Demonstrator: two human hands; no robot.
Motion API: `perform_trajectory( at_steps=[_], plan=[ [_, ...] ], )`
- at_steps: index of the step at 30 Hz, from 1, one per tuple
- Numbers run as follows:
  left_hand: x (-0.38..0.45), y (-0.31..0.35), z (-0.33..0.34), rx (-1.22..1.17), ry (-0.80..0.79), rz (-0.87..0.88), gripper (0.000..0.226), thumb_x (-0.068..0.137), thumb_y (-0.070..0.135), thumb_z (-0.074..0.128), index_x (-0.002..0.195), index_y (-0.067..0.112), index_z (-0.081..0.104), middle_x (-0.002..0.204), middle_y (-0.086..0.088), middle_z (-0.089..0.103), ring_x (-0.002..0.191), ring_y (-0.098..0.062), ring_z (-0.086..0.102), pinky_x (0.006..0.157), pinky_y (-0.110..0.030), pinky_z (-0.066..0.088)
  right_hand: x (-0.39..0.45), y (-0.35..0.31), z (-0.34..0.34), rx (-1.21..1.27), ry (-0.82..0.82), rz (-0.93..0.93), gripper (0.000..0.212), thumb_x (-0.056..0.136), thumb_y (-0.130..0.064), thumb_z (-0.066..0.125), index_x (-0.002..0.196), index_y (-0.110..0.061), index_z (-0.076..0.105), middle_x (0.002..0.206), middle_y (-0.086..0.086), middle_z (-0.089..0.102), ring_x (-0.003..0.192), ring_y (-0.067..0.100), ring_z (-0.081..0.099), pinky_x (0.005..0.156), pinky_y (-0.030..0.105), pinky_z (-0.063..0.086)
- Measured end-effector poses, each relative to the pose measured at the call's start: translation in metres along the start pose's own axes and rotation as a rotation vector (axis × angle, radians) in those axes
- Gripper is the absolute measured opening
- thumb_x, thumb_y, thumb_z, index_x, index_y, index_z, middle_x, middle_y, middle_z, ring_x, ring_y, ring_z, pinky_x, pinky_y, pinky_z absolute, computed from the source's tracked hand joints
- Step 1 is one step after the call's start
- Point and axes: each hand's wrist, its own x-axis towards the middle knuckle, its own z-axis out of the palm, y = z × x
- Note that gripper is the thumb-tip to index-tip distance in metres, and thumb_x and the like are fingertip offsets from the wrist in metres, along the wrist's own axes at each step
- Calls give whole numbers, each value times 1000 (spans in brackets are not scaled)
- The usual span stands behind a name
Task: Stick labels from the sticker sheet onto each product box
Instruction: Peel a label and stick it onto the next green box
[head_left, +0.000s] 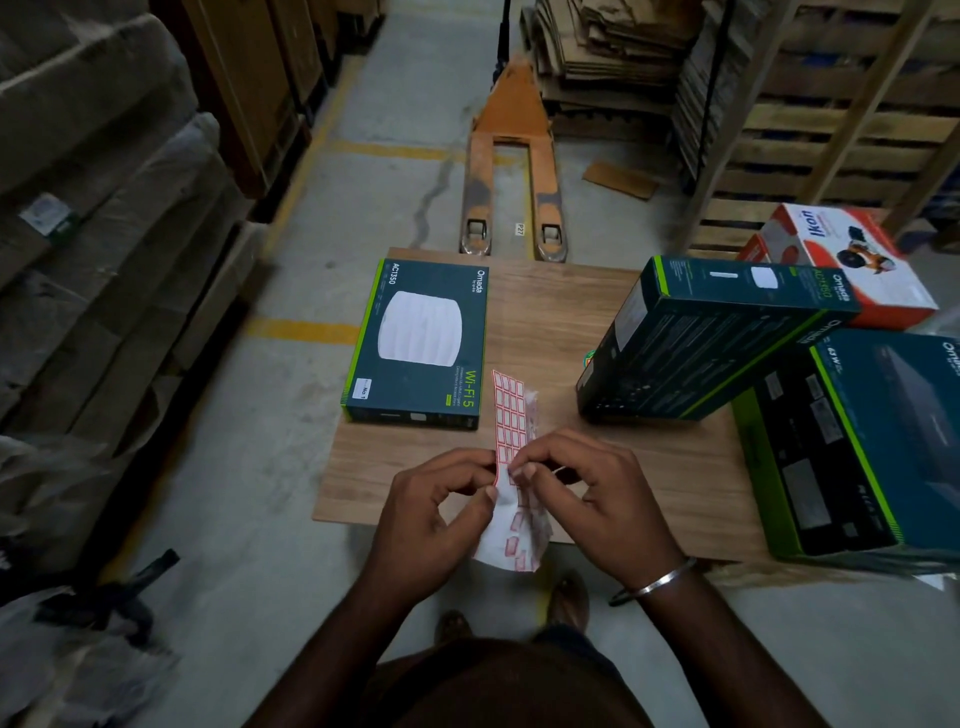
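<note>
A sticker sheet (511, 415) with red-bordered white labels is held upright over the near edge of the wooden table (550, 322). My left hand (434, 512) pinches its left edge. My right hand (592, 491) pinches the sheet at its middle with thumb and forefinger. A dark Wi-Fi 5 box (418, 343) lies flat on the table's left side and bears a small white label (362, 389) at its near left corner. A second dark box (711, 332) leans tilted on the right. A larger dark box (852, 447) lies at the right edge.
A white and red box (852, 260) sits at the table's far right. An orange pallet jack (511, 171) stands on the floor beyond the table. Wrapped goods (98, 234) line the left, wooden pallets (831, 114) and flattened cardboard (613, 47) the right. My feet (569, 605) show below the table edge.
</note>
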Motion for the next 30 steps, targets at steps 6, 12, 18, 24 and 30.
perform_trajectory(
  at_steps=[6,12,18,24,30],
  plan=[
    [-1,-26,13,-137,9,-153,16,96,18,65,97,16,81,113,3,77,106,-20,73,86,-37,60,-3,9,3,-12,-2,10,20,95,-1,67,97,-18,77,98,-9,71,92,12,69,71,28,54],
    [-1,-89,44,-184,-42,-633,21,90,33,63,92,23,81,93,3,80,88,-19,75,87,-51,61,-10,23,4,34,102,137,20,96,-4,69,98,-22,78,94,-11,74,86,11,71,73,34,57],
    [15,-141,67,-10,-36,-831,20,94,21,67,77,18,77,61,9,67,64,-15,60,64,-30,45,-21,36,4,201,173,337,21,94,-2,69,97,-21,77,85,-3,76,74,19,72,69,42,60],
    [9,-183,73,54,-58,-997,24,90,17,65,68,15,76,69,-3,76,65,-22,70,66,-34,55,-32,44,4,248,213,417,20,92,1,70,95,-17,77,87,-3,77,75,16,73,69,29,56],
    [4,-183,68,141,-57,-1007,19,91,16,68,74,14,75,77,-3,77,70,-20,73,62,-32,57,-41,51,4,217,193,432,22,91,-3,70,95,-22,78,92,-7,77,82,17,73,72,29,58]
  ],
)
